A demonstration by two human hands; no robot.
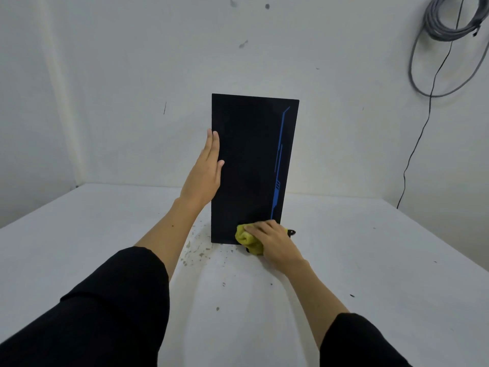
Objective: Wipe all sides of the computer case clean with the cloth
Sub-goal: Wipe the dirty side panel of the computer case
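Computer case stands upright on the white table, set toward the far edge and roughly midway between the left and right edges, long axis vertical, its black front panel with the blue stripe facing the person. It sits straight ahead of both hands, with one arm reaching in from each side. Left hand is flat and spread, fingers straight and pointing up, palm pressed against the left edge of the case about halfway up; judged to be bracing it against tipping or sliding. Right hand is down at the case's bottom right corner, just above the table, fingers curled over a bunched yellow cloth and pressing it onto the front panel. Cloth touches the panel at its lowest part, next to the foot of the stripe. The right hand is the nearer one to the unwiped run: the whole height of the panel lies above the cloth, so the next stroke likely goes up along the long axis or across the bottom toward the left edge. Side, top and back faces cannot be judged from here. Coiled grey cable hangs on the wall at upper right, well apart from the case.
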